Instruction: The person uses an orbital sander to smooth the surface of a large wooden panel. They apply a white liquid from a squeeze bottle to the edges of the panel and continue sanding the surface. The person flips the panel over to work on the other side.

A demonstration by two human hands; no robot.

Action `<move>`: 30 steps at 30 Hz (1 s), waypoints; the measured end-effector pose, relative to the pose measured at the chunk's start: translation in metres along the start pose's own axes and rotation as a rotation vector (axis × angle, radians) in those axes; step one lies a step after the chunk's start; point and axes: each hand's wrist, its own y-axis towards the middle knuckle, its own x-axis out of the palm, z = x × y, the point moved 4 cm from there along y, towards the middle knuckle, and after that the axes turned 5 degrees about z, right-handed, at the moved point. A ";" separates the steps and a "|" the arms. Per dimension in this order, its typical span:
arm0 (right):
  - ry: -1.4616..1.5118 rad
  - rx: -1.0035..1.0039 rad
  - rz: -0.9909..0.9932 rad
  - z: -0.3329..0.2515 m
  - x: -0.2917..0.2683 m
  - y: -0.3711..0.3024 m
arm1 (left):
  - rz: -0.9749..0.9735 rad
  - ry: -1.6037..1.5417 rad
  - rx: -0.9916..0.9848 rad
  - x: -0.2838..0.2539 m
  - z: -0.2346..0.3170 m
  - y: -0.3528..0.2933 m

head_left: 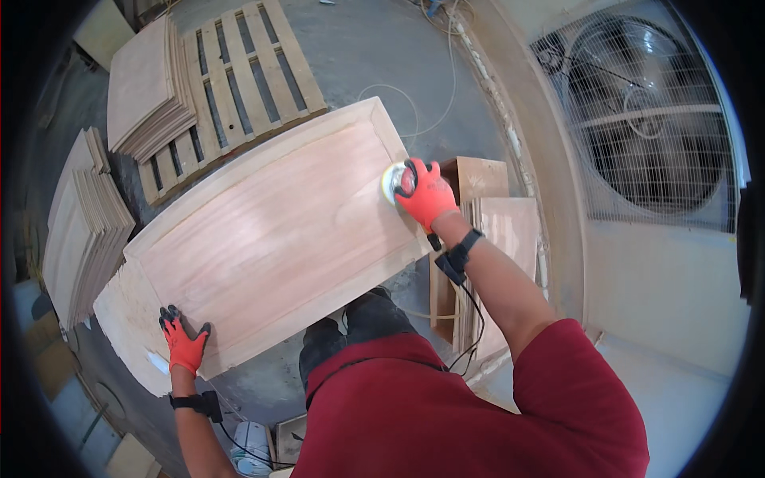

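Observation:
A long pale wooden panel [271, 239] with a raised border lies slantwise in front of me. My right hand [430, 195], in a red glove with dark fingertips, is wrapped round the top of a round orbital sander [390, 183]. The sander's pale disc sits on the panel near its right end. At the panel's left end, my left hand [185, 344], gloved the same way, lies with fingers spread on the near border. A small white object [158, 363] is beside that hand on the wood under the panel; its kind is unclear.
Beyond the panel is a slatted wooden pallet [239, 72] bearing a stack of boards [143, 88]. Another board stack [84, 231] stands at far left. More panels [510, 231] lean at right, near a large caged fan [641, 111]. A thin hose [453, 80] crosses the floor.

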 end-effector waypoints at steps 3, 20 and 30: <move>0.001 0.060 0.003 0.025 0.004 -0.058 | 0.000 0.055 -0.004 0.001 0.003 -0.002; 0.030 0.173 0.107 -0.069 -0.011 0.101 | -0.075 0.176 -0.069 -0.012 0.021 -0.016; 0.095 -0.225 -0.039 -0.310 0.071 0.053 | 0.057 0.059 -0.011 -0.013 0.022 -0.014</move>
